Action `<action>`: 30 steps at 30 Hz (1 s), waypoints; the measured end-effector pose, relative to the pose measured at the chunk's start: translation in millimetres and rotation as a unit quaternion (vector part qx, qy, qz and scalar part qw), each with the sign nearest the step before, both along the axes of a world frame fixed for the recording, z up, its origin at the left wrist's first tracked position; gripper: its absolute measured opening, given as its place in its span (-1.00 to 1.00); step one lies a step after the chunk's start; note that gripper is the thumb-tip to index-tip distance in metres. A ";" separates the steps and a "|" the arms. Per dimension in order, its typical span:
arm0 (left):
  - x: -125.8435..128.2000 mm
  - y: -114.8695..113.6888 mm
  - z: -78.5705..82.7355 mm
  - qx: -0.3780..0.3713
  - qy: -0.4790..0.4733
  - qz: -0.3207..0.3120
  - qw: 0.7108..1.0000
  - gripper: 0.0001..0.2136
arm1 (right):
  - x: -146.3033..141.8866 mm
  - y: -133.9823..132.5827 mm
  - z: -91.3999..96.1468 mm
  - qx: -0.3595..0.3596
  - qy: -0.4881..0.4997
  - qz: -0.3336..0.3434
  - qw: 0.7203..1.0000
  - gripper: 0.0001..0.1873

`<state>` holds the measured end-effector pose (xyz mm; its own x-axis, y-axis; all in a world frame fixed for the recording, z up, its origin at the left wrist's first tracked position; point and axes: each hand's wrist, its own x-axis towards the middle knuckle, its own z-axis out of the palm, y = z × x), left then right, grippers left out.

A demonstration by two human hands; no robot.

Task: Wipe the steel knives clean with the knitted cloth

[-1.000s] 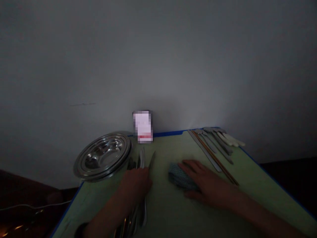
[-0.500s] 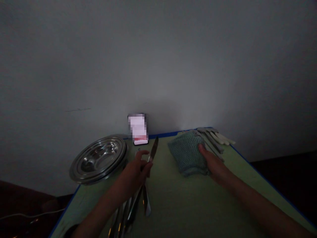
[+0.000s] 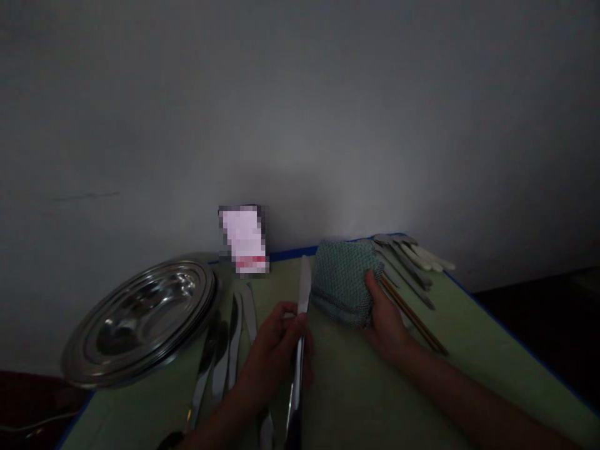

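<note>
Pinched between the thumb and fingers of my left hand [image 3: 280, 334] is a table knife [image 3: 304, 290], its blade pointing away toward the wall and its handle toward me. My right hand [image 3: 389, 319] grips a folded green-grey textured cloth [image 3: 345, 281], thumb on top, fingers mostly hidden beneath it. The cloth is close to the right of the blade; whether they touch I cannot tell. Left of my left hand, several more knives [image 3: 220, 362] lie side by side on the table, partly covered by my forearm.
Stacked shiny metal plates or shallow bowls [image 3: 140, 319] stand at the left. A phone with a lit screen [image 3: 246, 240] leans on the wall [image 3: 300, 112]. At the right lie chopsticks [image 3: 417, 315], metal cutlery [image 3: 403, 262] and white-handled pieces [image 3: 429, 256] on the green table [image 3: 375, 400].
My left hand has moved right and nearer me, bringing the knife beside the cloth. The view has shifted, and chopsticks now show by my right hand.
</note>
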<state>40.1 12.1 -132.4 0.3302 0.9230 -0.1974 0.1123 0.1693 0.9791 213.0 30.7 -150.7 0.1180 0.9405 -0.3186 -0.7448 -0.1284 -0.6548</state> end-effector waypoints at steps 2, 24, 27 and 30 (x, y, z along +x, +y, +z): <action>1.6 0.5 0.6 -0.033 -0.017 -0.015 0.999 -0.72 | 1.4 -0.5 -4.0 0.045 -0.015 0.047 0.998 -0.54; 2.3 -8.5 -7.2 0.048 0.069 -0.119 0.989 -0.88 | -0.4 0.7 -9.6 0.136 -0.108 0.159 0.972 -0.84; 0.4 -9.0 -2.7 0.018 0.090 -0.152 0.984 -0.83 | 1.7 6.5 -9.6 0.093 -0.048 0.058 0.993 -0.86; -3.7 -9.5 -0.1 0.006 0.093 -0.202 0.975 -0.80 | 4.3 11.9 -10.5 0.073 0.000 0.000 0.997 -0.85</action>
